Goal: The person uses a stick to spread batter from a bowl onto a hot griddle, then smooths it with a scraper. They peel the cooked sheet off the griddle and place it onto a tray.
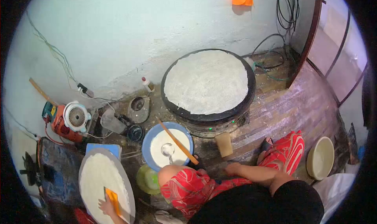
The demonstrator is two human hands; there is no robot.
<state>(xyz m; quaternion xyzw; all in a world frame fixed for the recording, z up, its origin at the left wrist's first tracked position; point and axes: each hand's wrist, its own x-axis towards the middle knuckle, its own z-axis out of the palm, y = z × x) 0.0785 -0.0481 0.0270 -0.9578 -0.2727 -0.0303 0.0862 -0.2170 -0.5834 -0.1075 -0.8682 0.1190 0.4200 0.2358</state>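
My left hand [105,206] is closed on an orange scraper [113,200], over an oval tray [131,196] that holds a broad white layer. My right hand [232,169] hangs low by my knees, just below a beige block-like piece [224,144]; its fingers are too small to make out. A blue bowl [146,148] of white batter stands left of my knees. In it sits a metal ladle [167,149], and a wooden stick [176,141] lies across its rim. Behind, a thin white round sheet [206,82] covers most of a black round griddle [169,100] with green lights.
A green bowl [143,181] sits beside the blue one. Left are an orange machine [63,126], a white round fan-like part [77,117], a clear jug [112,122] and cords. A cream basin [321,158] stands right; cables [290,12] hang by the door frame [308,47].
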